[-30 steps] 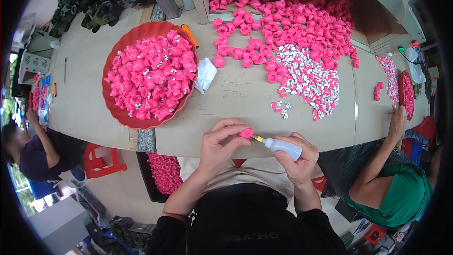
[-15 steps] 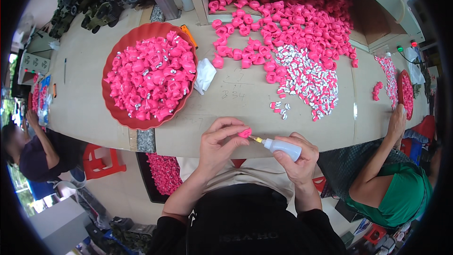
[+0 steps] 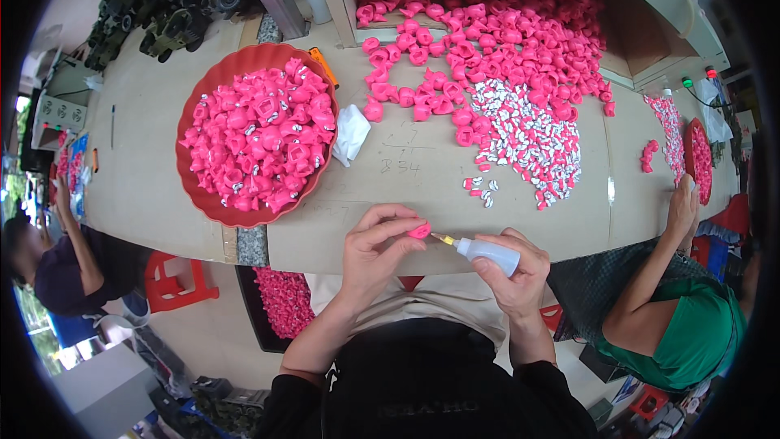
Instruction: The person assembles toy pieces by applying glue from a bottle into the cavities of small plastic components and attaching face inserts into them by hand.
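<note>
My left hand (image 3: 379, 248) pinches a small pink hollow plastic part (image 3: 419, 230) between thumb and fingers, above the table's near edge. My right hand (image 3: 513, 271) grips a white squeeze bottle (image 3: 491, 255), its yellow-based metal tip pointing left at the part. A small gap shows between tip and part. Beyond my hands lie several tiny white-and-pink pieces (image 3: 483, 188), next to a larger heap of the same pieces (image 3: 532, 142). Behind them spreads a big pile of pink plastic parts (image 3: 496, 49).
A red scalloped bowl (image 3: 188, 183) full of pink parts stands at the left, with a crumpled white tissue (image 3: 351, 135) and an orange-handled tool (image 3: 323, 65) beside it. Below the table edge sits a black tray (image 3: 253, 317) of pink pieces. Co-workers sit at both sides.
The bottle's tip has drawn slightly away from the pink part. Both hands keep their grips and have hardly moved.
</note>
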The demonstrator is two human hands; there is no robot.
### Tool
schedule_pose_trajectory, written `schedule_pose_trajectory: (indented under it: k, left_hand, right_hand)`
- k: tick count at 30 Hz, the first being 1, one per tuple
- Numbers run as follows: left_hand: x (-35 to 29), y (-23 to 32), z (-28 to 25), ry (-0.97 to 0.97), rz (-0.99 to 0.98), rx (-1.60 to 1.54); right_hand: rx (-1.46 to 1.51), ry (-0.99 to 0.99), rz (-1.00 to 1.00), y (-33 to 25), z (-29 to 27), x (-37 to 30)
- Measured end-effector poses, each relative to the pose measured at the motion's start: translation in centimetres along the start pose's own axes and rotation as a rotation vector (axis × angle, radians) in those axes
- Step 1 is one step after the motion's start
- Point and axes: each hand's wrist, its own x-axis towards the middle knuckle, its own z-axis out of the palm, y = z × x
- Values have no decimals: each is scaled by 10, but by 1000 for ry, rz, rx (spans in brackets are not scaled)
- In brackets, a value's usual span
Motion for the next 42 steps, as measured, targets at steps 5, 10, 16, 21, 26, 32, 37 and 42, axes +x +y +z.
schedule_pose_trajectory:
  k: [5, 10, 16, 21, 26, 32, 37, 42]
  left_hand:
    - [-1, 0, -2, -9, -27, 3]
    - [1, 3, 0, -26, -67, -32]
    - [-2, 6, -3, -16, -62, -24]
    - [-13, 7, -8, 17, -161, -173]
    - [-19, 5, -16, -23, -220, -273]
    - [-25, 6, -17, 27, -239, -250]
    - [-20, 8, -3, -46, -282, -262]
    - [-20, 7, 1, -15, -242, -246]
  right_hand:
    - [16, 14, 4, 0, 1, 1]
    - [19, 15, 2, 2, 0, 1]
    - [213, 80, 175, 1, 2, 2]
    - [-71, 81, -76, 10, 25, 29]
    - [-190, 121, -68, 15, 51, 42]
    - [-316, 159, -123, 17, 28, 39]
    - [-544, 106, -201, 26, 1, 52]
    - [-640, 49, -197, 23, 11, 61]
